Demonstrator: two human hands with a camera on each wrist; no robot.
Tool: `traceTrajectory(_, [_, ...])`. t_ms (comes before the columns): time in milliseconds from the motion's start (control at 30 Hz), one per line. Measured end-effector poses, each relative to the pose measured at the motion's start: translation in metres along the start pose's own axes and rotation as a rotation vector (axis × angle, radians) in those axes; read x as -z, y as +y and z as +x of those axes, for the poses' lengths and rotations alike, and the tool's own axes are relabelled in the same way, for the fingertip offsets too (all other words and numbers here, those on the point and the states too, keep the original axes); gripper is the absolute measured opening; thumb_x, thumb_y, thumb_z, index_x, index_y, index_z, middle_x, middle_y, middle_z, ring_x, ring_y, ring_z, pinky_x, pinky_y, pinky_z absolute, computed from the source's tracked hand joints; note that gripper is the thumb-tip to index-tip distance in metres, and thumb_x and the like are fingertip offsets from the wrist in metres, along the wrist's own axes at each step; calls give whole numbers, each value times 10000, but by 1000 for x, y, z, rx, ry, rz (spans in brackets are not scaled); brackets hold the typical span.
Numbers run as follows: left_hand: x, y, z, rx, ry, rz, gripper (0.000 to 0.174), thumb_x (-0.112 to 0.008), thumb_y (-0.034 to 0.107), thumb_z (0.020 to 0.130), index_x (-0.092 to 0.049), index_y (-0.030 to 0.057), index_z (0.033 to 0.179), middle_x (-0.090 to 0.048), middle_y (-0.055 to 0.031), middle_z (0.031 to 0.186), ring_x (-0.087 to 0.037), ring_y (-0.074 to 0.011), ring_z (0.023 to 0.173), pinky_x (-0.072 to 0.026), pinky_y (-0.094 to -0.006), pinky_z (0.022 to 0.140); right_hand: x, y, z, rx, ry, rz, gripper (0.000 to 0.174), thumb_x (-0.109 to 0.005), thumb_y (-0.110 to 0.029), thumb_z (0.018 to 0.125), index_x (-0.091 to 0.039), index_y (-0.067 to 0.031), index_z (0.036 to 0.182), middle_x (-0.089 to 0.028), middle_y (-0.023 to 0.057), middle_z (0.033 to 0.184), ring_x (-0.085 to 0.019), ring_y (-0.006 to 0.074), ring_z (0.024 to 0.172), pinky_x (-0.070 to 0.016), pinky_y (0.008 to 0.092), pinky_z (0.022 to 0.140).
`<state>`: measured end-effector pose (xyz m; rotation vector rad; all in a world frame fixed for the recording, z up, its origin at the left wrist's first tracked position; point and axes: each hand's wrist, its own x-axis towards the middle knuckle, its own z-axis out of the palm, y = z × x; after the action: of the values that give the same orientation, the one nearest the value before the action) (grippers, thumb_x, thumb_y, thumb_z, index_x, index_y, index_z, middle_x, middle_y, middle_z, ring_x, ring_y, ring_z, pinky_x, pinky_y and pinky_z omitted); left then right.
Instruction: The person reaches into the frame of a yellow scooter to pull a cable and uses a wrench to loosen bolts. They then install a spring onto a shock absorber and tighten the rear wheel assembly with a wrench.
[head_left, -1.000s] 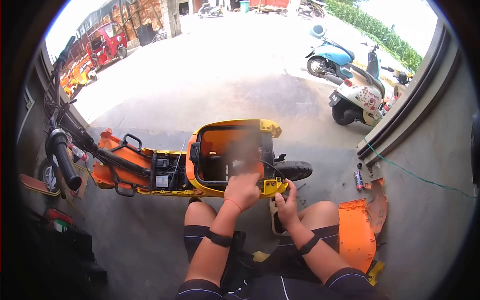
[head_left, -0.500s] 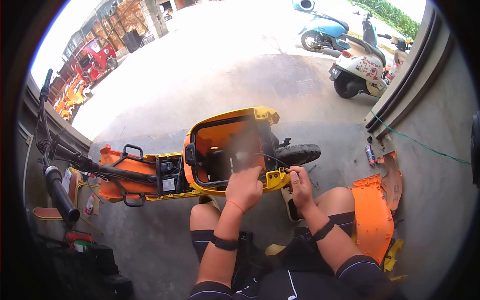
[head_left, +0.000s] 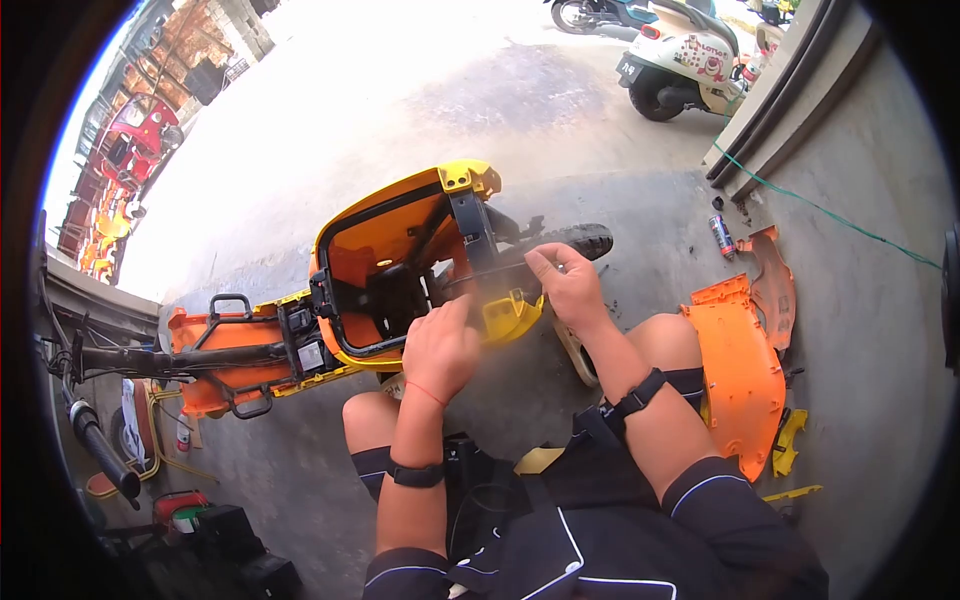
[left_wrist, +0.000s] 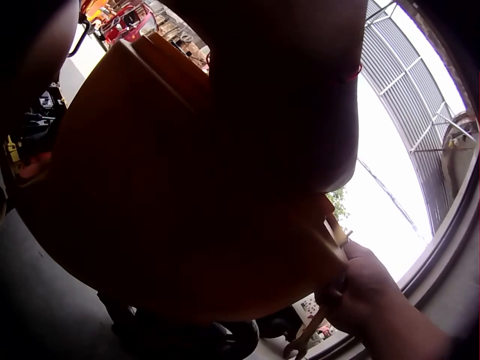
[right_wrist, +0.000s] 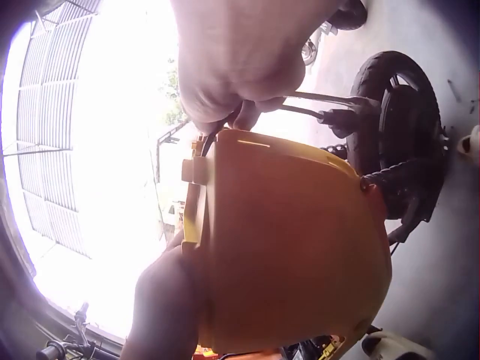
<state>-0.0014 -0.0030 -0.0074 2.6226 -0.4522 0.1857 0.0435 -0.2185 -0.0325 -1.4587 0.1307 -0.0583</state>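
A partly stripped scooter stands in front of me, its yellow and orange rear body (head_left: 345,225) open at the top. My left hand (head_left: 440,345) bends over the near rim of that opening, fingers partly blurred and hidden. Near the rear corner my right hand (head_left: 570,285) grips an open-end wrench (left_wrist: 298,345), whose open end hangs below the hand in the left wrist view. A black cable (right_wrist: 300,112) with a thicker end also runs out beside that hand, over the rear wheel (right_wrist: 390,112). What the left fingers hold, I cannot tell.
Orange body panels (head_left: 735,370) and a yellow piece (head_left: 790,443) lie on the floor at my right, with a spray can (head_left: 721,236) beyond. A white scooter (head_left: 690,60) is parked at the doorway. The scooter's handlebar grip (head_left: 105,450) juts out at left.
My head view has tilted down and shifted. The right hand has risen from beside the yellow rear corner to just above it, toward the wheel. The left hand stays at the near rim.
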Motion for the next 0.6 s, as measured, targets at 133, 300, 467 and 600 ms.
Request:
traceTrajectory(133, [-2, -3, 1, -13, 15, 8, 370, -520, 152, 838, -617, 60, 1184, -677, -104, 1028, -644, -286, 993, -470, -431, 863, -2, 0, 18, 225, -29, -261, 248, -753, -255, 930, -715, -43, 1054, -663, 19, 935, -613, 119, 823, -487, 259, 703])
traceTrajectory(300, [1, 0, 4, -9, 4, 14, 369, -524, 143, 834, -622, 62, 1180, -669, -103, 985, -640, -288, 952, -475, -423, 830, -17, -16, 27, 481, -116, -400, 235, -787, -207, 876, -733, -52, 1044, -677, 86, 997, -640, 201, 878, -517, 304, 739])
traceTrajectory(467, [-2, -1, 1, -36, 75, -18, 363, -537, 120, 816, -630, 80, 1165, -658, -92, 955, -636, -287, 921, -479, -424, 812, -39, -25, 38, 373, 127, -466, 204, -776, -170, 856, -737, -52, 1019, -663, 110, 984, -638, 236, 943, -514, 344, 827])
traceTrajectory(600, [4, 3, 1, 23, 24, -47, 379, -503, 91, 828, -641, 53, 1179, -694, -133, 1047, -639, -325, 973, -488, -440, 866, -39, -19, 42, 345, 157, -466, 203, -767, -183, 841, -735, -61, 999, -634, 126, 1018, -635, 278, 924, -523, 366, 811])
